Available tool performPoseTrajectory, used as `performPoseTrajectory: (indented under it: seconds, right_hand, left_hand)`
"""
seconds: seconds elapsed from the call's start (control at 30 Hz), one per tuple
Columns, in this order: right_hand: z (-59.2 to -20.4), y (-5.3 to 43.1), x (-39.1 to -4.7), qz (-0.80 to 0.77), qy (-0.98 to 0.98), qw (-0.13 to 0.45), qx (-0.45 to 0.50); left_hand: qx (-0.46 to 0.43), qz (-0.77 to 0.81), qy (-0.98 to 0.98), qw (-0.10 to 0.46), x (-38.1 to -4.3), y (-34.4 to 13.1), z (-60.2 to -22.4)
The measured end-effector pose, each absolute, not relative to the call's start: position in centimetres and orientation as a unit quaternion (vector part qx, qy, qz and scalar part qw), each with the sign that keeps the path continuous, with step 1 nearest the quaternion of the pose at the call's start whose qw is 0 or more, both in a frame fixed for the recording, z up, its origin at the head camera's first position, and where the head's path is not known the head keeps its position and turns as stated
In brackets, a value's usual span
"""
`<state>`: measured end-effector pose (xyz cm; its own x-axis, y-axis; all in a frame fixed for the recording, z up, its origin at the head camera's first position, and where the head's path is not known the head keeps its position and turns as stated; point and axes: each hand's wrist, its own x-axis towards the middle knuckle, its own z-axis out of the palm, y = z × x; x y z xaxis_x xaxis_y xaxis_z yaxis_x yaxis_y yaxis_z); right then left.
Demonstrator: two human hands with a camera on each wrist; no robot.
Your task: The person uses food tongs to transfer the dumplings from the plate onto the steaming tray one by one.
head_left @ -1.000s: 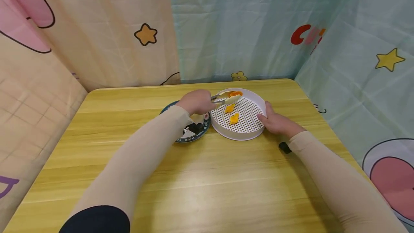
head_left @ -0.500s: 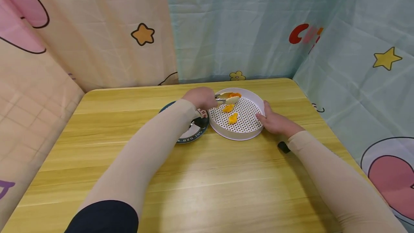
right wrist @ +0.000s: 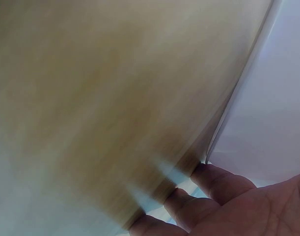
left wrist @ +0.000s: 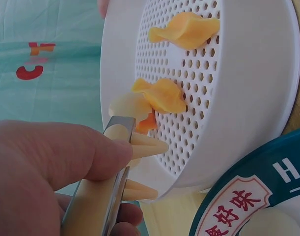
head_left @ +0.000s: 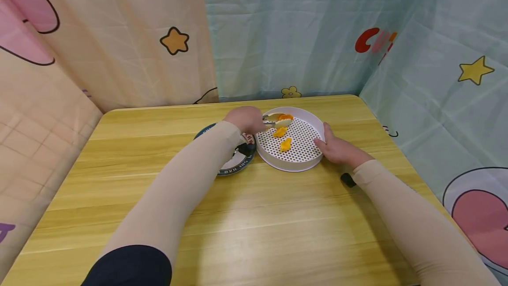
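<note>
My left hand [head_left: 247, 119] grips a pair of steel tongs [left wrist: 121, 122] with cream tips, thumb pressed on one arm. In the head view the tips stand at an orange piece [head_left: 285, 117] inside a round white perforated steamer tray [head_left: 291, 165]; whether they squeeze it is unclear. Two yellow pieces, twisted at the ends like wrapped sweets, lie on the tray floor: a nearer one [head_left: 285, 145] and a farther one [head_left: 280, 132]. My right hand [head_left: 341, 149] holds the tray's right side, thumb at the rim; its fingertips [right wrist: 208, 172] touch the tray's lower edge.
A plate with a dark teal, lettered rim [head_left: 234, 170] stands against the tray's left side, partly under my left arm. Something pale and rounded [left wrist: 272, 225] lies on it. A small black object [head_left: 348, 180] sits below my right wrist. Printed curtains [head_left: 278, 34] hang behind the wooden table [head_left: 254, 228].
The tongs shift very slightly left with the orange piece near their tips. My right hand keeps its place on the tray. The head view has drifted a little.
</note>
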<state>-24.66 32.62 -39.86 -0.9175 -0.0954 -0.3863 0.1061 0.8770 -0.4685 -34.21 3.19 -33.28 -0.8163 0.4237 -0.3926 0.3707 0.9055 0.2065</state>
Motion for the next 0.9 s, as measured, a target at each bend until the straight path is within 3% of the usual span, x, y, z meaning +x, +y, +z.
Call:
performPoseTrajectory:
  seconds: [0.27, 0.47, 0.73, 0.9]
  right_hand:
    - [-39.8, 32.5, -24.6, -0.243, 0.948, 0.205, 0.004]
    - [-39.9, 32.4, -24.6, -0.238, 0.95, 0.204, -0.002]
    - [-39.7, 32.6, -24.5, -0.228, 0.952, 0.206, -0.002]
    - [-39.7, 32.7, -24.5, -0.228, 0.951, 0.209, -0.007]
  left_hand:
    - [0.226, 0.05, 0.947, 0.221, -34.1, 2.9, -33.0]
    - [0.262, 0.033, 0.946, 0.189, -33.9, 1.5, -32.2]
    - [0.223, 0.074, 0.963, 0.133, -32.5, -4.0, -30.8]
    - [0.2, 0.076, 0.968, 0.131, -30.5, -8.7, -31.0]
